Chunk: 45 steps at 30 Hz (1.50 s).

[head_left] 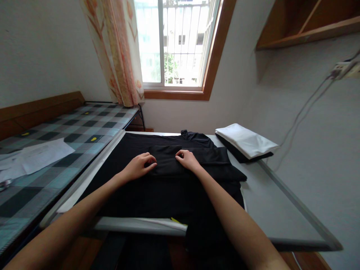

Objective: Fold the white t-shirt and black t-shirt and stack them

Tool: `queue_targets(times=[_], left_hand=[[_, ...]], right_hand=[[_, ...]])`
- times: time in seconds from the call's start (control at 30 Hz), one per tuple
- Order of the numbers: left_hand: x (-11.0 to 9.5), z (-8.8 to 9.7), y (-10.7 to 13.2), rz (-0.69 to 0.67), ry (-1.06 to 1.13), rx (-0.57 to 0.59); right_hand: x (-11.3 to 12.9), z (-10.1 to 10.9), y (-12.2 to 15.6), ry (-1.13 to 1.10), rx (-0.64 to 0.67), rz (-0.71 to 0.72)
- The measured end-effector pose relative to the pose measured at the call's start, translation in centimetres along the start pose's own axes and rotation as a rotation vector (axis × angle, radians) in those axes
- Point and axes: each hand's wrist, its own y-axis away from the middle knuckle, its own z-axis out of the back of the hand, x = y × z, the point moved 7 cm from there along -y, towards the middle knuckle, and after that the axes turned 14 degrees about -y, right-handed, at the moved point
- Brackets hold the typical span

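A black garment (152, 197) is spread over a white table, with one part folded into a flat band (168, 159) across its middle. My left hand (139, 165) is at the left end of this band, fingers curled and thumb and fingertips closed on the cloth. Farther right along the band, my right hand (188, 160) pinches the same fabric near its upper part. A bunched bit of the garment (197, 137) lies at the far edge, and a loose part hangs over the near edge beneath my right forearm.
A folded white cloth (247, 140) rests on a folded black one (240, 155) at the table's (284, 206) back right. On the left is a bed with a checked cover (107, 123) and papers (45, 155). Cables (305, 103) run down the right wall.
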Motion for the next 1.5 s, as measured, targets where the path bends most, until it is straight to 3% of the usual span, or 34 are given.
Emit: queue_targets(times=[0.13, 0.2, 0.27, 0.4, 0.5, 0.6, 0.87, 1.2, 1.33, 1.43, 1.5], left_hand=[[-1.1, -1.3, -1.6, -0.059, -0.003, -0.036], [-0.7, -2.1, -2.5, -0.024, -0.039, -0.052], [0.8, -2.5, -3.9, 0.084, -0.074, -0.08], [6.0, -2.6, -7.1, 0.355, -0.011, -0.069], [8.3, -2.9, -9.2, 0.385, 0.231, 0.043], [9.0, -3.0, -10.0, 0.398, 0.382, 0.132], [8.2, -3.3, -11.0, 0.288, 0.552, 0.131], [12.0, -4.2, -9.6, 0.362, 0.558, 0.107], [11.4, -3.9, -8.9, 0.401, 0.351, 0.128], [9.6, -2.4, -7.7, 0.459, 0.029, -0.011], [7.1, -1.9, -6.6, 0.359, -0.111, -0.077]], right_hand=[[0.7, -0.2, 0.7, 0.104, -0.007, -0.005], [0.9, -0.4, 1.0, 0.14, -0.008, -0.011], [0.9, -0.6, 1.1, 0.161, -0.007, -0.015], [0.6, -0.7, 1.1, 0.164, -0.005, -0.017], [0.5, -0.6, 1.0, 0.153, 0.003, -0.012], [0.6, -0.7, 1.1, 0.157, 0.009, -0.007], [1.1, -0.9, 1.4, 0.229, 0.017, -0.04], [2.8, -2.2, 1.9, 0.291, 0.001, 0.1], [2.8, -2.7, 1.8, 0.311, 0.011, 0.112], [2.7, -2.8, 1.8, 0.312, 0.019, 0.105], [2.7, -2.8, 1.8, 0.315, 0.021, 0.106]])
